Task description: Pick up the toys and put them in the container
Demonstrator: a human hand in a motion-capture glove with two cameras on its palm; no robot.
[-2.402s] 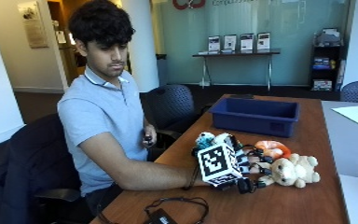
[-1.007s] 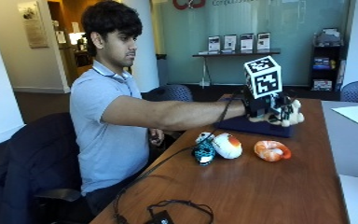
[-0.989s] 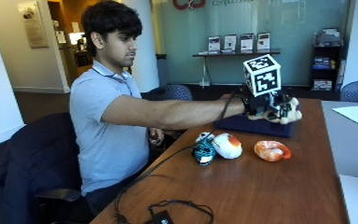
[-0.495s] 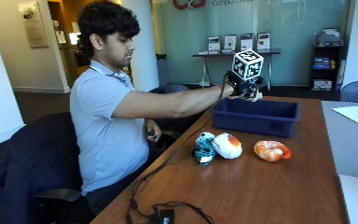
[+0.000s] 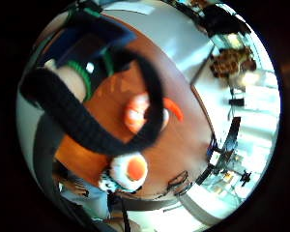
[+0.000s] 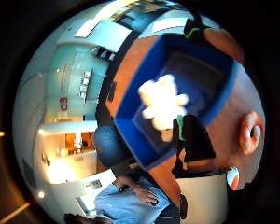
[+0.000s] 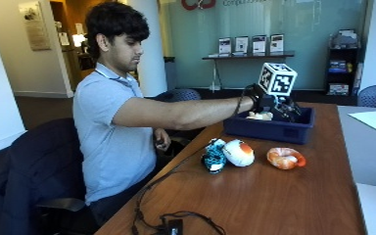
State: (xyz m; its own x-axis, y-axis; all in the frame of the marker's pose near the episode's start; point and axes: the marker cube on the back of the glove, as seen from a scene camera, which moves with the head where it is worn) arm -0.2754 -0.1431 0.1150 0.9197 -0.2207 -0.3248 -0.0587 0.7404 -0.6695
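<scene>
Gloved right hand (image 7: 270, 104) over the blue container (image 7: 270, 129), grip state unclear, cream plush toy (image 6: 162, 101) inside; shrimp plush (image 7: 285, 158) on counter (image 7: 272, 205) (prob. soft, light—pinch mid-body).

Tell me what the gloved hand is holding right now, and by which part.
Nothing, it seems: the cream plush toy lies in the blue container beneath the right hand, apparently released. The fingers are not clearly visible.
</scene>
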